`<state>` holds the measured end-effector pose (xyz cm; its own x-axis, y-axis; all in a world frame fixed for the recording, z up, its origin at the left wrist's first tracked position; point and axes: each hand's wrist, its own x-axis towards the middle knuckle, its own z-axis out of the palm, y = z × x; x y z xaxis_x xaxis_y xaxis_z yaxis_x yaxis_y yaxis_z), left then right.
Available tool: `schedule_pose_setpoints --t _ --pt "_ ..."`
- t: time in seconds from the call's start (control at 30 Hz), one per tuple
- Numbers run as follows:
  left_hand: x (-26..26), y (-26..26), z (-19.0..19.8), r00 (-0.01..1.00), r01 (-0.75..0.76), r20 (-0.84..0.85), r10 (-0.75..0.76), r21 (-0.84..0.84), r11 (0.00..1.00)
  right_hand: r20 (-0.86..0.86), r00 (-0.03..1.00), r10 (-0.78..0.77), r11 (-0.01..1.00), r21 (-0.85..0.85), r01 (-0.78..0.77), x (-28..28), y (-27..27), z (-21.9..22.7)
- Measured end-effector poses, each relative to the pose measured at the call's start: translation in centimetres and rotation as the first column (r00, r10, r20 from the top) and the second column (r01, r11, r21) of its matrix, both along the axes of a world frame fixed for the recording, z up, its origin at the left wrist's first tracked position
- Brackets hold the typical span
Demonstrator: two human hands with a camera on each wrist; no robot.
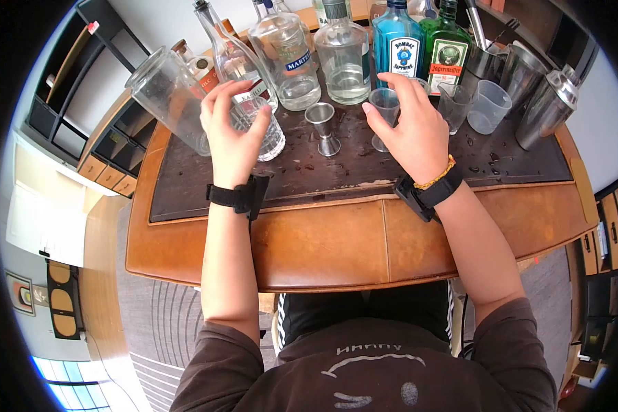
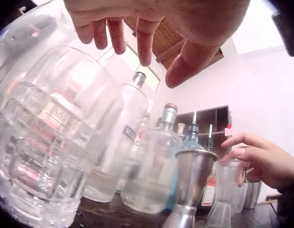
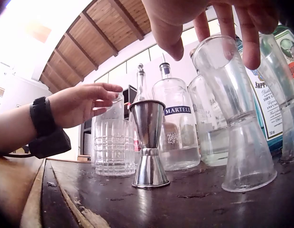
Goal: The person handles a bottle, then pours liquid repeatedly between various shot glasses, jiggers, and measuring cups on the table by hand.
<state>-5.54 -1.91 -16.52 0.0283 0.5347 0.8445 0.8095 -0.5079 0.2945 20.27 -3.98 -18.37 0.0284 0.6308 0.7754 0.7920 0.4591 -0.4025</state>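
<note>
My left hand [image 1: 232,137] hovers over a cut-glass mixing glass [image 1: 272,143], thumb and fingers spread apart. In the left wrist view the fingers hang above the glass's rim, holding nothing. My right hand [image 1: 417,134] is over a clear hourglass-shaped jigger [image 3: 246,152], its fingers loosely bent. Those fingertips overlap the jigger's upper cup in the right wrist view, without curling round it. Between the two hands a steel double jigger [image 1: 321,125] stands upright on the dark tabletop. Both hands wear black wrist straps.
Several bottles line the back, among them a Martell bottle [image 1: 296,69], a blue Bombay Sapphire bottle [image 1: 399,34] and a green Jägermeister bottle [image 1: 448,48]. A tall clear glass vessel [image 1: 168,96] stands at left. A plastic cup [image 1: 489,108] and steel shaker [image 1: 548,110] are at right.
</note>
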Motion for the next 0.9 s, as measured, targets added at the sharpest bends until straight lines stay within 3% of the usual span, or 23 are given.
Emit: schedule_pose_setpoints --t 0.03,0.1,0.17,0.37,0.43,0.77,0.9 --pt "0.4 -0.1 0.1 1.0 0.001 0.002 -0.001 0.0 1.0 -0.012 1.0 0.002 0.999 -0.038 -0.002 0.0 -0.1 0.1" --pt "1.1 -0.2 0.1 0.971 0.239 0.013 -0.239 -0.076 0.968 -0.012 1.0 0.006 0.999 -0.042 -0.006 -0.1 -0.1 0.1" --pt "2.6 -0.7 0.0 0.947 0.319 0.071 -0.312 -0.127 0.939 -0.013 1.0 0.012 0.999 -0.046 -0.013 -0.1 -0.1 0.0" --pt "3.8 0.1 -2.2 0.928 0.368 0.182 -0.325 -0.312 0.876 -0.01 1.0 0.017 0.998 -0.064 -0.017 -0.2 -0.1 0.0" --pt "4.1 0.2 -2.3 0.907 0.409 0.307 -0.29 -0.47 0.782 -0.009 1.0 0.013 0.998 -0.061 -0.014 -0.2 -0.1 0.0" --pt "4.5 1.5 -3.6 0.876 0.465 0.406 -0.26 -0.569 0.679 -0.014 1.0 0.021 0.997 -0.07 -0.022 0.0 0.0 -0.1" --pt "4.5 1.4 -3.4 0.866 0.48 0.431 -0.252 -0.581 0.657 -0.065 0.994 0.087 0.992 -0.084 -0.092 0.2 0.4 -0.5"
